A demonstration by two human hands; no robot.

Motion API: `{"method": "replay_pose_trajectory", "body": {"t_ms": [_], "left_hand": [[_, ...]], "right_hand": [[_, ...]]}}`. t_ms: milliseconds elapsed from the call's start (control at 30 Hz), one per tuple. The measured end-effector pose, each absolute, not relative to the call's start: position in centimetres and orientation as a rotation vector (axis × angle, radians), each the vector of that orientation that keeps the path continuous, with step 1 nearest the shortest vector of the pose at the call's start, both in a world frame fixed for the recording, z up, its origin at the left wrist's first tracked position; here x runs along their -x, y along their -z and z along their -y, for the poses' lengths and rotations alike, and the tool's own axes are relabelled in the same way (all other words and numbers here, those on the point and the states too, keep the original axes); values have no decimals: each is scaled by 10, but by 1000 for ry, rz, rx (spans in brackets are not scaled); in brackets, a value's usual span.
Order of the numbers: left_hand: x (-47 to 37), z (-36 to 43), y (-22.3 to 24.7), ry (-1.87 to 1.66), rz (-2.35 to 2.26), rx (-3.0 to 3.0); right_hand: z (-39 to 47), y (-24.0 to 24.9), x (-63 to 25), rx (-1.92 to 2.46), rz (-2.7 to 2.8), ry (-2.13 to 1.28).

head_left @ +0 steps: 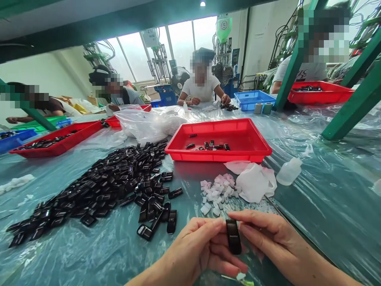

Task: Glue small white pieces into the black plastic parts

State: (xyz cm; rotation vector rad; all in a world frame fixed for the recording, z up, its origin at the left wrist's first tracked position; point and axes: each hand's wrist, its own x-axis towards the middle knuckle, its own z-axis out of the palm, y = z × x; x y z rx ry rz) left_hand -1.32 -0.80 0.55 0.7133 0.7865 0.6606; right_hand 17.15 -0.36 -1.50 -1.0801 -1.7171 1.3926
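Left hand (205,248): thumb and fingers closed on a glossy black part (233,237), part held upright-ish at near center, above the tabletop (190,190). Right hand (272,236): index finger at the part's top end, thumb at its right edge, so both hands pinch the same piece. Any marking on it is too small to read.

Just beyond the hands: pile of small white pieces (218,190), some pink-tinted. White cloth (256,182) touches its right side. Translucent bottle (289,171) lies tilted, right of the cloth.

Left of the hands: big heap of black parts (119,174), running from near left up toward center, a few loose at its near right edge.

Beyond the white pieces: red tray (218,156), a few black parts inside. Clear plastic bag (145,123) sits just left of it. Second red tray (59,143) far left, loaded with black parts. Blue tray (254,99) at far right of center, two spools just in front.

Far side: co-workers seated, one in a white tee at center. Readable writing: circled "5" on the green hopper (224,28) behind. Shirt lettering at far right is partly hidden by a green post (297,59).
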Motion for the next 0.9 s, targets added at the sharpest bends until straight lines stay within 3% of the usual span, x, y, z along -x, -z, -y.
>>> {"method": "replay_pose_trajectory", "body": {"t_ms": [467, 667, 900], "left_hand": [[11, 11, 2, -563, -1020, -919], [10, 11, 1, -641, -1073, -888], [13, 11, 1, -706, -1046, -911]], "right_hand": [[7, 12, -172, 956, 2184, -932], [-23, 8, -201, 1282, 1465, -98], [-83, 30, -259, 1693, 1094, -186]]}}
